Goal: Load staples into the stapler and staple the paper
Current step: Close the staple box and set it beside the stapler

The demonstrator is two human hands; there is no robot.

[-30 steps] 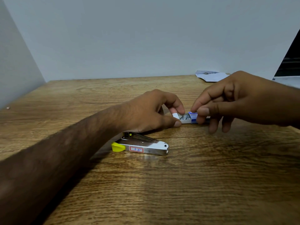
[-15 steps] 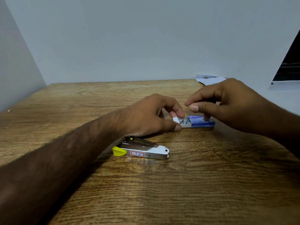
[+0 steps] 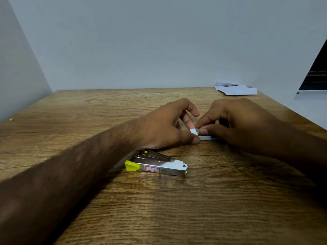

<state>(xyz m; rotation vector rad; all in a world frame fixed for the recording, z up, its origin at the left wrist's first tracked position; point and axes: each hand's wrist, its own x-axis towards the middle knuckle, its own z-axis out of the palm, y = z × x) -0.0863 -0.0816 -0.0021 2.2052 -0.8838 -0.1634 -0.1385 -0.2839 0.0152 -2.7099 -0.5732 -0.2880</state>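
Observation:
A small white and blue staple box [image 3: 205, 137] lies on the wooden table [image 3: 159, 209], its end flap open. My left hand [image 3: 168, 126] pinches the box's left end between thumb and fingers. My right hand [image 3: 237, 122] covers the box's right part, with thumb and forefinger pinched at the grey staples in its opening. A silver stapler [image 3: 159, 165] with a yellow tip lies open on the table, just in front of my left wrist, untouched. The paper [image 3: 235, 89] lies at the table's far right corner.
Grey walls close the table at the back and the left. The table's right edge runs diagonally past my right forearm. A tiny speck [image 3: 11, 119] lies at the far left edge.
My right hand has come back down onto the staple box and now pinches at its open end. My left hand has kept its hold; the stapler has not moved.

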